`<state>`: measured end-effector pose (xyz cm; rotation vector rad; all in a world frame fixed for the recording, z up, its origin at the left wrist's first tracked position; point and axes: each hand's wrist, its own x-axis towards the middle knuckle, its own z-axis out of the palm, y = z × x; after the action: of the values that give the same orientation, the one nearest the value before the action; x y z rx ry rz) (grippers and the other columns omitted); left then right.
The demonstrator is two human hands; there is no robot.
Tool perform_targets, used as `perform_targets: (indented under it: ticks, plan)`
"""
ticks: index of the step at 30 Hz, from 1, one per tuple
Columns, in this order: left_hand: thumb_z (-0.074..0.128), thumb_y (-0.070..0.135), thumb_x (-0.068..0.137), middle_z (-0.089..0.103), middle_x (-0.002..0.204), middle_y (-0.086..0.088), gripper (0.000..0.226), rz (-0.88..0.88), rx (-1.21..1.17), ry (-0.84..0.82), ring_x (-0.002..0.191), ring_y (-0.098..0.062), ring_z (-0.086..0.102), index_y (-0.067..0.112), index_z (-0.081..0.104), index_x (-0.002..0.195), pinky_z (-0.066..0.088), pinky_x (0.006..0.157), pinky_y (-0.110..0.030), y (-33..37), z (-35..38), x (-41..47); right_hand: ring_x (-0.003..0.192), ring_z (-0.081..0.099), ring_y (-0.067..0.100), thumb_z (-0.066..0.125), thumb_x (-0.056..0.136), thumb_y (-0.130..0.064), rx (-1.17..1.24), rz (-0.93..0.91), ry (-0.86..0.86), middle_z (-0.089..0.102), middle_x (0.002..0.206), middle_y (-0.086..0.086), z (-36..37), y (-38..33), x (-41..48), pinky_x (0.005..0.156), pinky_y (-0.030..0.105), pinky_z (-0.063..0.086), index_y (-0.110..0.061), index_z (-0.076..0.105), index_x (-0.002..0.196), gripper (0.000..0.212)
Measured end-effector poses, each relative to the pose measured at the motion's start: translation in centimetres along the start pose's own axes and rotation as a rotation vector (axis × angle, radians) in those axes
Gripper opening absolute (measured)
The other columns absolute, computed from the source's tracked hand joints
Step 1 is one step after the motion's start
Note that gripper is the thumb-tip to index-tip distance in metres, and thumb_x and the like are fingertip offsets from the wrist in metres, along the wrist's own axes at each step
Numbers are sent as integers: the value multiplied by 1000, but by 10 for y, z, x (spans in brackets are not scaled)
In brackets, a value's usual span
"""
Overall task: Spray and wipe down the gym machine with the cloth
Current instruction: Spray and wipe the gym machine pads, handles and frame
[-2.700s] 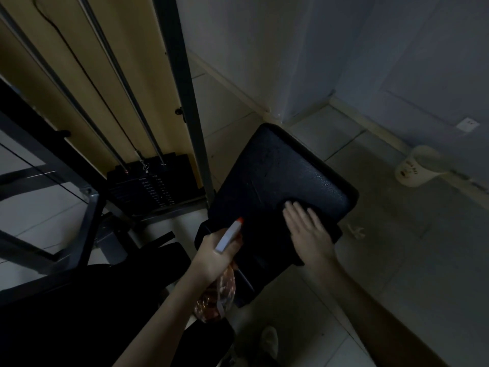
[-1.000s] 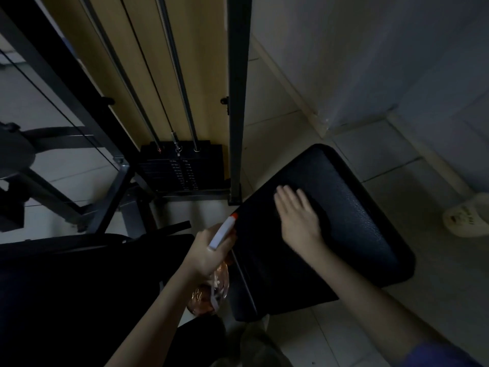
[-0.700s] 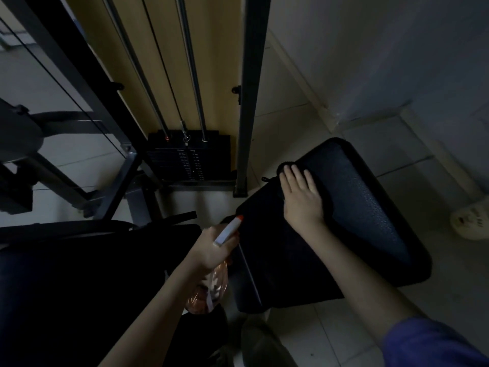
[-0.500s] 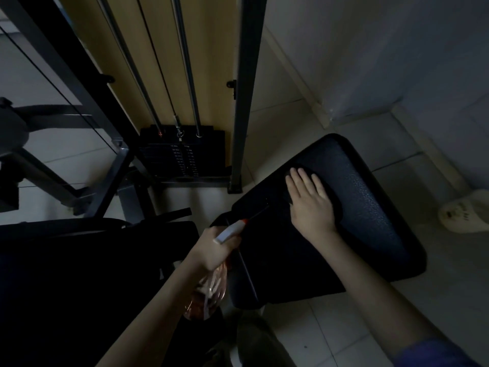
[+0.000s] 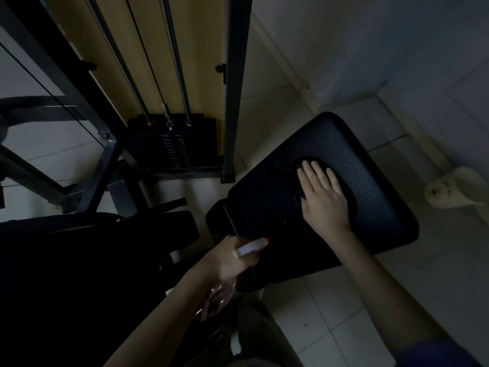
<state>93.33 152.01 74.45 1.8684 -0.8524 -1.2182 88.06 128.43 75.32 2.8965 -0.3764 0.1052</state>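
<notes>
Wiping is the step in hand. The right hand [image 5: 324,200] lies flat on a dark cloth [image 5: 350,205], fingers straight and close together. It presses the cloth onto the black padded seat [image 5: 375,165] of the gym machine and grips nothing. The seat lies at 3 o'clock from the frame's centre. The cloth sits near the seat's middle, showing as a dark fringe round the hand.

The left hand [image 5: 227,262], at 6 o'clock, has its fingers curled round the neck of a spray bottle [image 5: 250,247]. The bottle's white head and orange tip point toward 2 o'clock, at the seat's near edge. Whether a finger rests on the trigger cannot be told. The weight stack [image 5: 172,149] stands at 10 o'clock. A pale slipper [image 5: 455,192] lies on the tiled floor [image 5: 344,300] beyond the seat, at 3 o'clock.

Pebbled highlights on the seat at 2 o'clock of the right hand may be droplets or vinyl grain; the light is too dim to say.

Judgement: the seat looks part-wiped at most. The next move calls for sweeping the flat hand out toward the seat's edges. Palm pressure must be kept up, so that the cloth travels with the hand and does not bunch.
</notes>
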Motion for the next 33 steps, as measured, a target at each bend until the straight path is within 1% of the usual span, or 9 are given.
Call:
perform_targets:
  ticks: [3, 8, 14, 19, 21, 26, 29, 31, 33]
  plan:
    - [49, 23, 96, 56, 76, 8, 31, 6, 83, -79, 71, -13, 60, 54, 50, 90, 49, 67, -24, -3, 7, -1, 137, 34, 26, 68, 77, -13, 4, 23, -12, 38, 147, 12, 0, 1, -14, 115, 39, 13, -3, 42, 138, 67]
    - [50, 20, 96, 53, 66, 6, 21, -47, 52, -57, 62, -11, 52, 9, 64, 108, 40, 62, -24, -7, 19, -5, 137, 34, 25, 68, 77, -13, 7, 35, -2, 38, 147, 12, 0, 2, -36, 114, 39, 14, -4, 43, 138, 67]
    - [47, 37, 90, 64, 99, -3, 44, -17, 98, -94, 89, -20, 63, 38, 46, 135, 52, 88, -37, -14, 22, -14, 135, 34, 22, 49, 81, -17, -3, -28, 11, 41, 145, 10, -3, 15, -62, 114, 38, 17, -6, 46, 136, 56]
    - [51, 24, 93, 65, 113, -10, 35, 26, 62, -13, 102, -24, 63, 23, 55, 129, 51, 90, -45, -19, 18, -25, 136, 28, 23, 40, 83, -24, -45, 101, 40, 38, 147, 11, 1, 15, -78, 114, 37, 9, -6, 41, 139, 59]
    - [52, 20, 93, 65, 109, -11, 34, 16, 53, 9, 100, -25, 63, 18, 56, 126, 52, 88, -41, -23, 18, -28, 138, 24, 26, 58, 81, -20, -37, 166, -7, 34, 149, 12, 20, -11, -82, 114, 40, 6, -5, 38, 141, 65]
    - [53, 13, 93, 64, 88, -7, 28, -53, 14, 43, 84, -27, 66, 16, 59, 121, 54, 73, -33, -27, 16, -32, 132, 41, 25, 79, 64, -15, -117, -163, -289, 42, 144, 10, 59, -53, -122, 117, 35, -5, -6, 47, 135, 78]
    - [52, 15, 94, 66, 96, -9, 29, -45, -2, 30, 85, -21, 66, 34, 52, 117, 57, 76, -30, -28, 15, -31, 133, 33, 23, 73, 68, -10, -129, -172, -213, 42, 144, 9, 51, -28, -130, 118, 33, -3, -6, 44, 136, 74]
    - [51, 14, 95, 60, 81, 1, 19, -66, 24, 35, 67, -8, 60, 31, 53, 104, 49, 58, -13, -25, 14, -32, 135, 34, 24, 71, 72, -15, -148, -99, -132, 39, 146, 9, 42, -14, -122, 117, 33, 0, -6, 41, 139, 73]
    - [51, 14, 95, 52, 70, 9, 16, -100, 0, 52, 52, 0, 53, 25, 58, 105, 40, 48, -9, -25, 15, -31, 136, 34, 25, 73, 72, -21, -137, 37, -85, 36, 148, 11, 37, -16, -110, 115, 36, 5, -5, 40, 140, 77]
